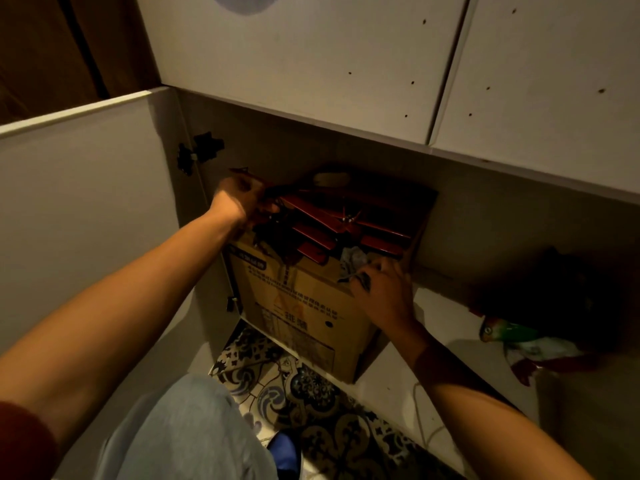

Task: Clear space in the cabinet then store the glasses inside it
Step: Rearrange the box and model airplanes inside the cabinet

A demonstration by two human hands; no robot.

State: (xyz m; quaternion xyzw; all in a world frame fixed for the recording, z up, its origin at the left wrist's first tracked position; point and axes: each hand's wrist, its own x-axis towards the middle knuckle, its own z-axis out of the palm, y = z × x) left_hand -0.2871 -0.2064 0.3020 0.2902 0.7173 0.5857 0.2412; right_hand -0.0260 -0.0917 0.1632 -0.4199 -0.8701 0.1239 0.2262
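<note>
From the head camera, an open cardboard box [304, 306] sits in the left end of the low white cabinet [519, 188], its near bottom corner jutting over the cabinet floor's edge above the patterned floor tiles [311, 393]. The box is plain brown corrugated card with dark printed text on its front face and flaps standing up. Lying across its open top is a red model biplane [332, 223], glossy, with flat stacked wings and thin struts; its long axis runs roughly left to right, slightly tilted, the wings slanting down toward the right. Which end is the nose is hard to tell in the dim light.

The left hand [239, 199] is curled around the plane's left end, gripping it. The right hand [384, 289] rests on the box's right top edge, fingers bent and pinching a crumpled greyish scrap [353, 259] there.

The cabinet door [86, 202] stands open at left. A green parrot figurine [512, 336] lies on the cabinet floor to the right, well apart from the box.
</note>
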